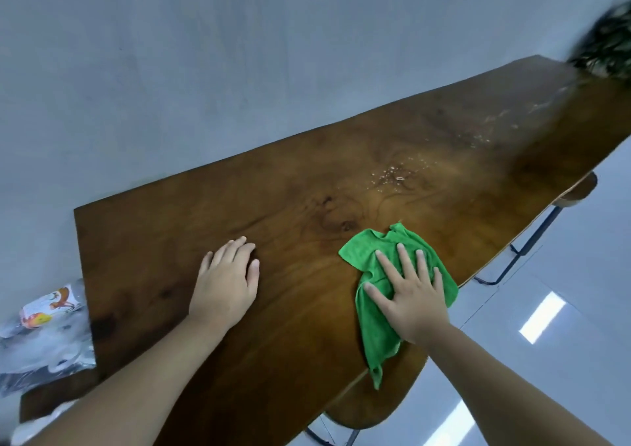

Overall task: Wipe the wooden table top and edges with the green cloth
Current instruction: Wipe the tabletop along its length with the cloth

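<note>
A long brown wooden table runs from the lower left to the upper right, against a grey wall. My right hand presses flat, fingers spread, on a crumpled green cloth near the table's right edge; one corner of the cloth hangs over that edge. My left hand rests flat on the bare wood to the left of the cloth, holding nothing. Small water drops lie on the wood beyond the cloth, and pale smears show farther along.
A dark leafy plant stands at the table's far end. A clear plastic bag with printed packaging lies off the left end. Wooden stools on dark metal legs stand under the right edge, over a glossy white floor.
</note>
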